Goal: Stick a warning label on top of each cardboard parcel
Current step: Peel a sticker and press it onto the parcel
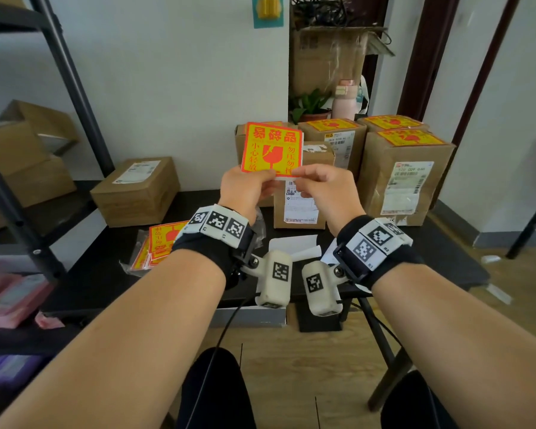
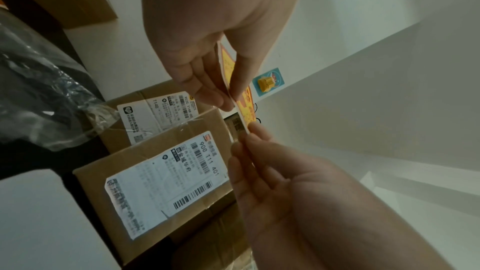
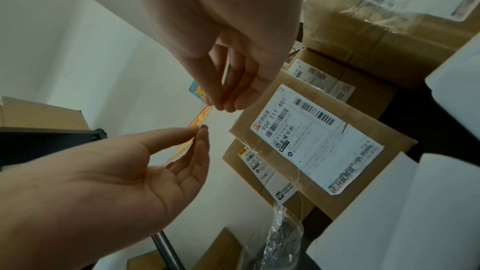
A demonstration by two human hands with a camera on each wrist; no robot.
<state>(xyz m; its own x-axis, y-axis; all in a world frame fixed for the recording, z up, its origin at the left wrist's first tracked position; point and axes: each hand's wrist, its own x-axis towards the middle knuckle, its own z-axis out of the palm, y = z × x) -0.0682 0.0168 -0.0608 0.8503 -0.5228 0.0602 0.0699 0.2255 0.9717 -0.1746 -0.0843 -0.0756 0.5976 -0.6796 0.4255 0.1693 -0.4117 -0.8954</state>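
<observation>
I hold an orange and yellow warning label [image 1: 271,148] upright in the air over the black table [image 1: 106,264]. My left hand [image 1: 262,178] pinches its lower left edge and my right hand [image 1: 294,174] pinches its lower right corner, where a white backing edge shows. In the left wrist view the label [image 2: 231,73] sits between thumb and fingers of the left hand [image 2: 228,98]. In the right wrist view it [image 3: 201,119] is edge-on between both hands. Just behind stands a small cardboard parcel [image 1: 322,164] with no warning label showing on top. A low parcel [image 1: 136,196] lies at the left.
Three parcels at the back right, one of them [image 1: 406,156], carry warning labels on top. A plastic bag of spare labels [image 1: 155,246] lies near the table's front left. White backing sheets [image 1: 291,246] lie by my wrists. A metal shelf rack [image 1: 75,88] stands at the left.
</observation>
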